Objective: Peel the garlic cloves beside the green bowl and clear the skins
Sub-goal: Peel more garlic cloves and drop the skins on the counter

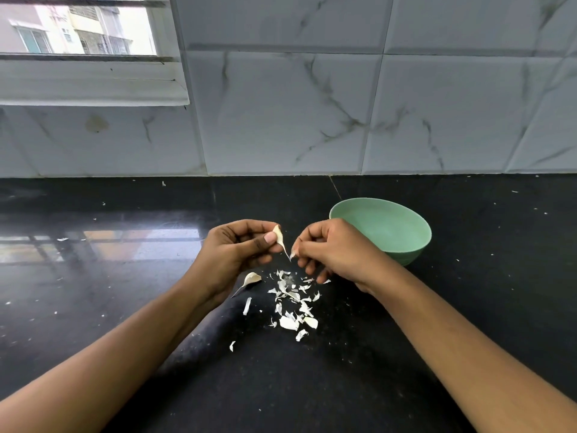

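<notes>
My left hand [240, 248] pinches a garlic clove [278, 237] between thumb and fingers, its thin tail pointing down to the right. My right hand [327, 248] pinches a small strip of skin [293, 253] right beside that tail. A second unpeeled clove [251, 279] lies on the black counter just below my left hand. A scatter of white garlic skins [295, 307] lies on the counter under and in front of both hands. The green bowl [393, 229] stands behind my right hand; the part of its inside that I see holds nothing.
The black polished counter [125, 292] stretches left and right, speckled with tiny skin flecks. A marble-tiled wall [343, 104] closes the back, with a window [78, 29] at the upper left.
</notes>
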